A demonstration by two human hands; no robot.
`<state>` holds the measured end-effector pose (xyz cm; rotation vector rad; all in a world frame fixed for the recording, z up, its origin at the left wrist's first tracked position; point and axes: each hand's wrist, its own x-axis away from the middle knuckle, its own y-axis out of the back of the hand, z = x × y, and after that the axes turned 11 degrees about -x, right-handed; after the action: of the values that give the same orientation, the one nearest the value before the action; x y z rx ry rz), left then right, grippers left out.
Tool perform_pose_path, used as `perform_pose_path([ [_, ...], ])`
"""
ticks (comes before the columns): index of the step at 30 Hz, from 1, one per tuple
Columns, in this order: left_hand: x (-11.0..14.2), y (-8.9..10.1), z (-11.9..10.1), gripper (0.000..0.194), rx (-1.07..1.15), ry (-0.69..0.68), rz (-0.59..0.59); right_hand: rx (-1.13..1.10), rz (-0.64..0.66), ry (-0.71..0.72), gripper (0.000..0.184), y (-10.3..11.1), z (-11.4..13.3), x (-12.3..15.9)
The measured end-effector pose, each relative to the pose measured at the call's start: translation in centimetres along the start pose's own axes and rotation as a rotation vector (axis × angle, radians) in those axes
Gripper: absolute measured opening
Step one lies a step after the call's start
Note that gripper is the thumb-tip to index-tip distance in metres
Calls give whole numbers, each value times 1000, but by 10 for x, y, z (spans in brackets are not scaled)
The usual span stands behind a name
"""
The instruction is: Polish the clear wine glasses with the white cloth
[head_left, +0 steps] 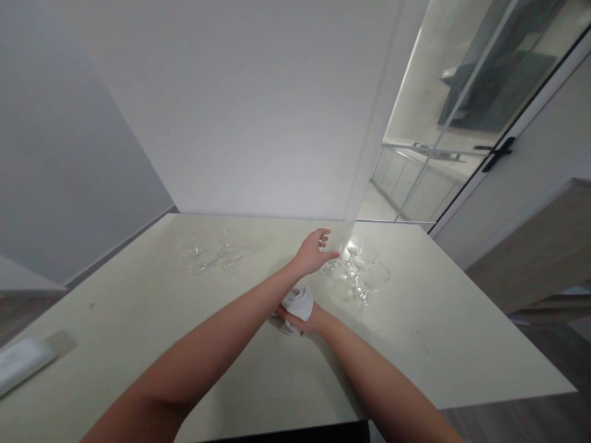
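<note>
My left hand (pixel 314 251) reaches across to the left edge of a cluster of clear stemmed glasses (pixel 378 273) on the right half of the table. Its thumb and fingers are apart, with nothing visibly held; whether it touches a glass I cannot tell. Below it, nearer to me, my right hand (pixel 310 321) is closed around a bunched white cloth (pixel 299 303). Whether anything sits inside the cloth is hidden. A second group of clear glasses (pixel 226 247) is on the left half of the table, their outlines faint against the pale top.
A white packet or box (pixel 23 363) lies at the left edge of the pale table (pixel 152 320). A white wall (pixel 258 123) stands along the table's far edge. To the right are a glass-paned partition and a door with a black handle (pixel 499 154).
</note>
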<state>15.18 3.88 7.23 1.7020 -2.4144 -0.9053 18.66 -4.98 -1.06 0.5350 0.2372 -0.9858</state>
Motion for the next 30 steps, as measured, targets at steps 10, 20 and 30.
perform_pose_path([
  [10, -21, -27, 9, 65, -145, 27, 49, 219, 84, 190, 24, 1, -8, 0],
  [20, -27, -38, 3, 75, -215, 42, 70, 124, 7, 206, 32, -2, -11, 3],
  [30, 69, 59, -2, 51, -414, -446, 192, 109, -224, -26, 19, 7, -21, 2],
])
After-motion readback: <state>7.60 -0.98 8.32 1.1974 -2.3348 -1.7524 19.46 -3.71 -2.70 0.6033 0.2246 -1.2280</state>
